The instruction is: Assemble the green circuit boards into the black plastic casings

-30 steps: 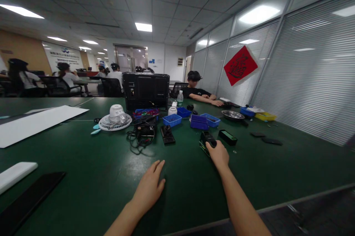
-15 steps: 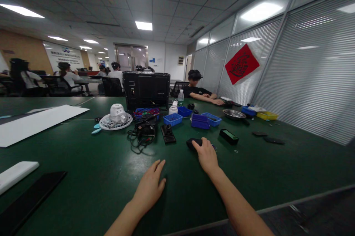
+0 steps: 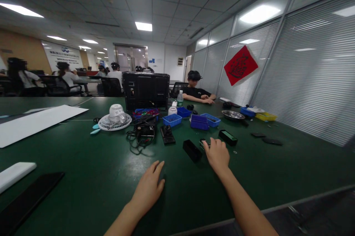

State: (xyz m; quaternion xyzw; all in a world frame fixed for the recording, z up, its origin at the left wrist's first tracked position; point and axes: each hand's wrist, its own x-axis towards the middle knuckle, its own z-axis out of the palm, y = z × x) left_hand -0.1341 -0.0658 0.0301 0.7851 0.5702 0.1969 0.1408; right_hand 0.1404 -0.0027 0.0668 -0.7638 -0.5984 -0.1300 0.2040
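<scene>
My left hand [image 3: 148, 186] hovers at or rests on the green table [image 3: 177, 201], fingers stretched out and holding nothing. My right hand [image 3: 218, 156] has its thumb and fingers bent over a small flat piece with pale green edges [image 3: 202, 142], which the fingers partly cover. Just left of that hand lies an open-topped black box [image 3: 192, 151], hollow inside and apart from the fingers. Beyond the right hand sits a similar black box with a green inside [image 3: 228, 137].
Ahead are a black stand-like part [image 3: 167, 135], tangled cables with a black device [image 3: 144, 132], a white fan [image 3: 115, 119], blue bins [image 3: 172, 120] and a metal bowl [image 3: 233, 115]. A large black panel [image 3: 146, 90] stands behind. A co-worker [image 3: 198, 90] sits across.
My right hand has let go of the black box and moved right to the small piece. The box's open top now shows. Across the table, the co-worker's arm has drawn back.
</scene>
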